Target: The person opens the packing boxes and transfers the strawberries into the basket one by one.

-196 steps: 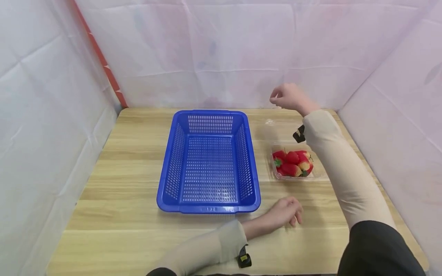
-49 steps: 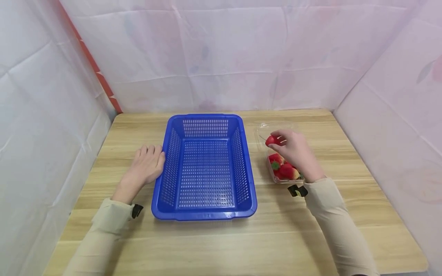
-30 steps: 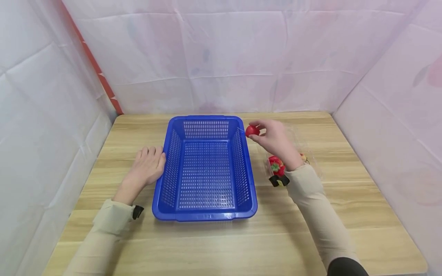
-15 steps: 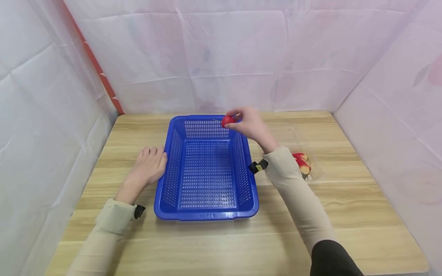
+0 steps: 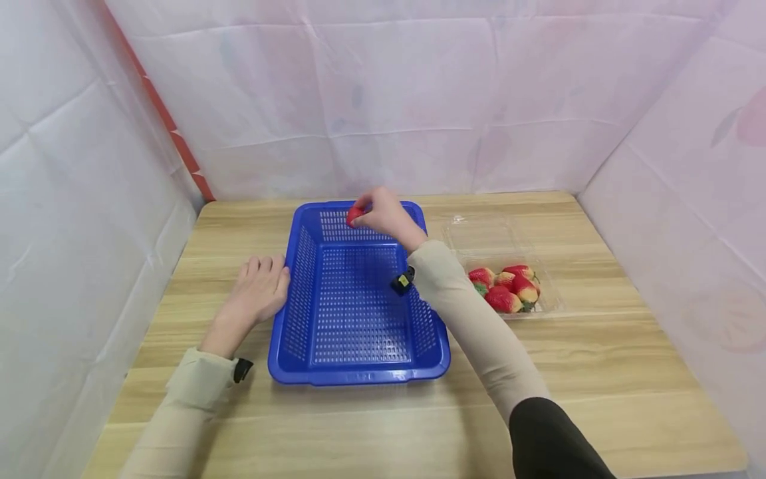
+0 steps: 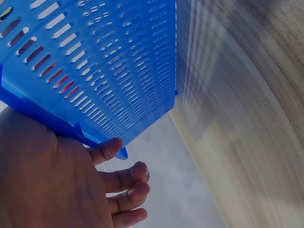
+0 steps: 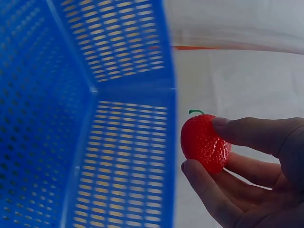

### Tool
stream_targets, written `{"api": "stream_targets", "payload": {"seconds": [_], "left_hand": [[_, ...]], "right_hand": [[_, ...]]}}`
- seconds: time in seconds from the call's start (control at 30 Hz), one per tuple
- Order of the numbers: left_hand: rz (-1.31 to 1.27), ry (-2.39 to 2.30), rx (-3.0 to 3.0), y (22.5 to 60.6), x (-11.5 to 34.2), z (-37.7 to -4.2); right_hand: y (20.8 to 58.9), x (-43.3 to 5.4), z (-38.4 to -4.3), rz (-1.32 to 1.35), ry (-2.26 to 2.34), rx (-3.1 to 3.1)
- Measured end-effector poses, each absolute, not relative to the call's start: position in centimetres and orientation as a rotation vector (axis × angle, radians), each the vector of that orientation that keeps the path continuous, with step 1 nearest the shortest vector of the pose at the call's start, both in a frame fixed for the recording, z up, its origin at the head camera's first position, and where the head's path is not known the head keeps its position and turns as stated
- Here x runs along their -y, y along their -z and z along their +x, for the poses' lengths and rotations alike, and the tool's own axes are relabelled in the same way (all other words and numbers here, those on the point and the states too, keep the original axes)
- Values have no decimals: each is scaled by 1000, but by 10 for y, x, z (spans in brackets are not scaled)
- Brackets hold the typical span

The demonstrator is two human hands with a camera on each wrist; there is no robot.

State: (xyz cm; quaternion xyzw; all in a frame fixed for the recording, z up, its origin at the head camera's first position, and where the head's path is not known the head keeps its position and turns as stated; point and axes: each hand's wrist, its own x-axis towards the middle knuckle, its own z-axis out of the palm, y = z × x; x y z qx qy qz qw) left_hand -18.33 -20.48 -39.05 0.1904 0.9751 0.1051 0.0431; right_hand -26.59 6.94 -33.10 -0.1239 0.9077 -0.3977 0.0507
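Observation:
A blue perforated plastic basket (image 5: 359,313) stands on the table. My right hand (image 5: 385,214) is above its far end, pinching a red strawberry (image 5: 354,215) between thumb and fingers. In the right wrist view the strawberry (image 7: 204,142) shows bumpy skin and a thin green stem, just beyond the basket's rim. My left hand (image 5: 257,291) rests at the basket's left rim. The left wrist view has its thumb (image 6: 107,151) along that rim, the other fingers loosely extended. Nothing is gripped there. Several strawberries (image 5: 504,298) lie in a clear plastic box to the right.
The clear box's lid (image 5: 481,236) lies opened back behind the box, right of the basket. All of this is on a wooden table (image 5: 598,372), with pale fabric walls (image 5: 395,100) at the back and both sides.
My right hand has carried the strawberry leftward from the clear box to above the basket's far end. Earlier, my left hand came from the front right to the basket's left rim, where it stays.

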Motion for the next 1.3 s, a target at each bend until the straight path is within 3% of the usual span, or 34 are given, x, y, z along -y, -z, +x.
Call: {"api": "stream_targets", "payload": {"seconds": [0.5, 1.3], "left_hand": [[597, -314, -2996, 387, 201, -177], [579, -296, -2997, 390, 207, -177]], "right_hand": [[388, -34, -266, -381, 831, -2733], [398, -30, -265, -343, 726, -2630]]}}
